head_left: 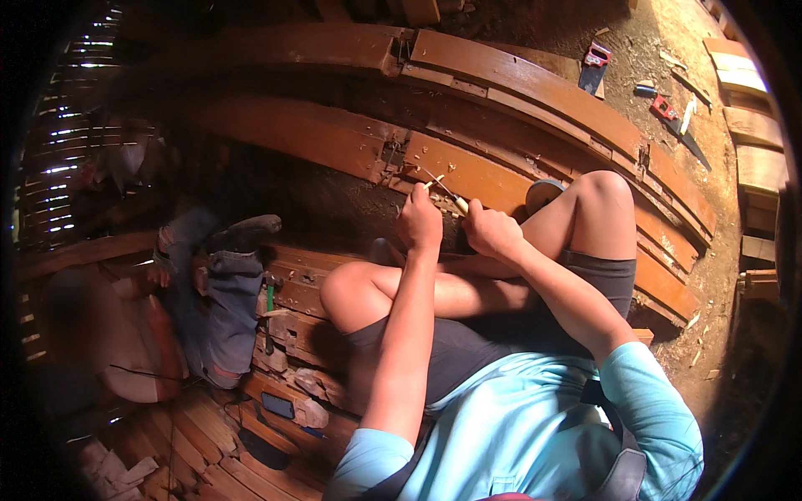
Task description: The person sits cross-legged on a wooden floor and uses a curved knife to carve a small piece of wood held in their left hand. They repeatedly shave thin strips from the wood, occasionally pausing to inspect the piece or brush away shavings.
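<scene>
The person sits with both knees drawn up, working on a long reddish-brown wooden board [468, 171] that lies across in front of them. The left hand [419, 221] is closed in a fist, and a small pale piece [433, 182] pokes out above its knuckles; what that piece is cannot be told at this size. The right hand [491, 232] is also curled shut, wrapped around the pale handle of a slim hand tool [451, 197] whose thin metal end reaches up and left to the board's surface, just beside the left hand. The 2 hands sit very close together, almost touching, and that closeness looks like the main risk: if the tool skids on the hard, smooth wood, its tip could jump toward the left fingers. A slip could also score the board where no cut is wanted. The cramped posture, arms threaded between raised knees, leaves little room to brace, so a sudden release of force would likely be hard to check. A saw [594, 67] and other tools [668, 113] lie on the dirt floor [635, 42] well apart to the upper right, beyond the boards, and a second person's legs in jeans [225, 292] rest at the left, clear of the work.
</scene>
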`<action>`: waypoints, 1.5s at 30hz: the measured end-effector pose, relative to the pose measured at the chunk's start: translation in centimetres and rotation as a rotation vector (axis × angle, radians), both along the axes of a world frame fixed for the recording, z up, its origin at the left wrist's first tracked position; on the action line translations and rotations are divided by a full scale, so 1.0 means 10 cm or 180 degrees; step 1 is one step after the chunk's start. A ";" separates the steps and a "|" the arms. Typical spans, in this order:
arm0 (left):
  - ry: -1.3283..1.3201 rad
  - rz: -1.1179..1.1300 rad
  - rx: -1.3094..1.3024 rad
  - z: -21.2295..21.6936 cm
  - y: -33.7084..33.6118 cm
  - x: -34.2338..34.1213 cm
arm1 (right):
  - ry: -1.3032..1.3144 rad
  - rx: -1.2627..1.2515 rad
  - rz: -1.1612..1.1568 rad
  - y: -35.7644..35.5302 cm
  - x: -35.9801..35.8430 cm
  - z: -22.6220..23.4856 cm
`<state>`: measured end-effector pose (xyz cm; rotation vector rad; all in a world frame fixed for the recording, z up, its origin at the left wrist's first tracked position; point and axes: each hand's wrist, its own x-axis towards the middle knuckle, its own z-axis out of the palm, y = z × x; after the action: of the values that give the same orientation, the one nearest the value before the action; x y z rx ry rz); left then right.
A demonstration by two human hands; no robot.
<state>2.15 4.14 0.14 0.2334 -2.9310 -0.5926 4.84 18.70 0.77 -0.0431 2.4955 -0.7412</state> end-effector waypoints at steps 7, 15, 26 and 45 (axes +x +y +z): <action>0.0191 -0.0016 -0.0009 -0.03 0.03 -0.05 | -0.0058 -0.0185 -0.0102 0.09 -0.10 0.03; 0.0092 -0.0321 -0.0175 -0.11 -0.02 -0.04 | 0.2225 -0.2072 -0.0194 -0.10 -0.04 0.67; 0.0039 0.0024 -0.0031 -0.07 0.00 -0.08 | 0.0328 0.0399 -0.0034 -0.01 -0.07 0.08; 0.0195 -0.0191 -0.0025 -0.15 -0.07 -0.06 | 0.0710 0.0450 -0.0086 0.08 -0.10 -0.12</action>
<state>1.60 3.49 -1.36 0.1245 -2.8893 -0.5857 3.80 19.51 -0.44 -0.0435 2.7600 -0.5968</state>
